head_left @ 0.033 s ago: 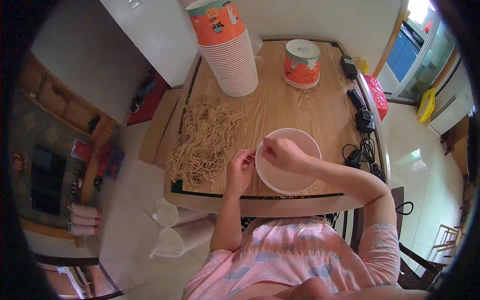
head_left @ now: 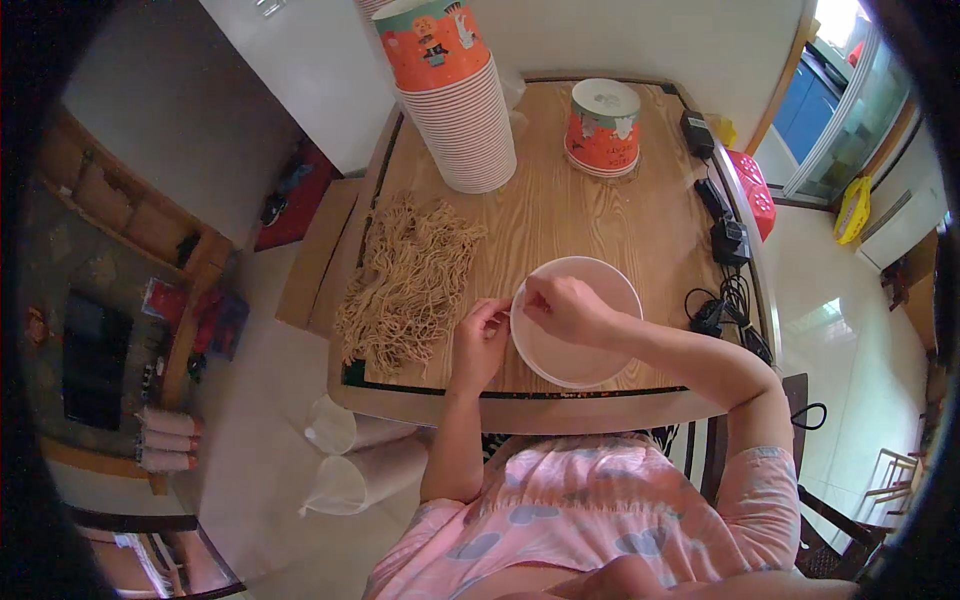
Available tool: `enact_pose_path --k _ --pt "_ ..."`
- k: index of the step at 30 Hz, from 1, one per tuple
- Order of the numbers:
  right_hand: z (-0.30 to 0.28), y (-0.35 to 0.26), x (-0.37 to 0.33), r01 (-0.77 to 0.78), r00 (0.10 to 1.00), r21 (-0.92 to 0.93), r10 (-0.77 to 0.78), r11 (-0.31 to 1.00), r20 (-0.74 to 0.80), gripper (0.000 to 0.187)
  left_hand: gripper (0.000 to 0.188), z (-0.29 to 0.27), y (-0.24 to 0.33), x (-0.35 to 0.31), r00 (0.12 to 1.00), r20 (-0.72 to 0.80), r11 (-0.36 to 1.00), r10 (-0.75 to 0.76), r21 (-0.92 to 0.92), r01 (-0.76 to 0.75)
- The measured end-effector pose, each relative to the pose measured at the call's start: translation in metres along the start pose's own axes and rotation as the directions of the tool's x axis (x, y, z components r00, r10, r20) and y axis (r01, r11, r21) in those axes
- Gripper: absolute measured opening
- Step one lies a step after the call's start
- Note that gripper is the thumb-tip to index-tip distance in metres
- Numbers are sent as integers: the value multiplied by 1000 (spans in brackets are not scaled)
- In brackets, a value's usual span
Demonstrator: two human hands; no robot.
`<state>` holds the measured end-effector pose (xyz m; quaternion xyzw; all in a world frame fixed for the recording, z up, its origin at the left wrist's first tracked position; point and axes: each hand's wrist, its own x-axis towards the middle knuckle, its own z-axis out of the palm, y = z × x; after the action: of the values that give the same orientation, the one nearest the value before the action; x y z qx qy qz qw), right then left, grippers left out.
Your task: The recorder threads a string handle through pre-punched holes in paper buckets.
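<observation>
In front of me a white paper bucket (head_left: 575, 362) stands with its mouth up near the table's front edge. My right hand (head_left: 570, 308) reaches into it, fingers closed against the inner left wall. Outside that same wall, my left hand (head_left: 482, 335) has its fingertips pinched together at the rim. What either hand pinches is too small to make out. A spread bundle of tan twisted cords (head_left: 415, 280) lies just left of my left hand.
A tall stack of paper buckets (head_left: 460, 130) leans at the back left. Farther right sits an upside-down orange and green bucket (head_left: 603, 130). Black cables (head_left: 735, 305) and a power adapter (head_left: 730, 242) line the right edge of the wooden table (head_left: 560, 215).
</observation>
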<state>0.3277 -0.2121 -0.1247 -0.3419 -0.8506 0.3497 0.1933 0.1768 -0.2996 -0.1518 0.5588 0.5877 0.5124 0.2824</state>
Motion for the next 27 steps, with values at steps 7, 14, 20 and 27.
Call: enact_pose_path --k 7,14,20,27 --pt "-1 -4 2 2 1000 -24 -2 1000 27 15 25 -1 -1 0 1000 -18 1000 5 29 -5" --pt "-2 -7 4 -6 999 -10 6 1000 44 13 22 0 2 2 999 -23 996 47 78 -45" --pt "-9 -5 -3 1 998 13 -1 1000 64 14 16 6 3 0 997 -70 990 35 136 -25" --pt "-59 -63 -30 -10 969 135 -23 991 244 25 10 18 -4 -1 962 77 908 -263 -318 273"
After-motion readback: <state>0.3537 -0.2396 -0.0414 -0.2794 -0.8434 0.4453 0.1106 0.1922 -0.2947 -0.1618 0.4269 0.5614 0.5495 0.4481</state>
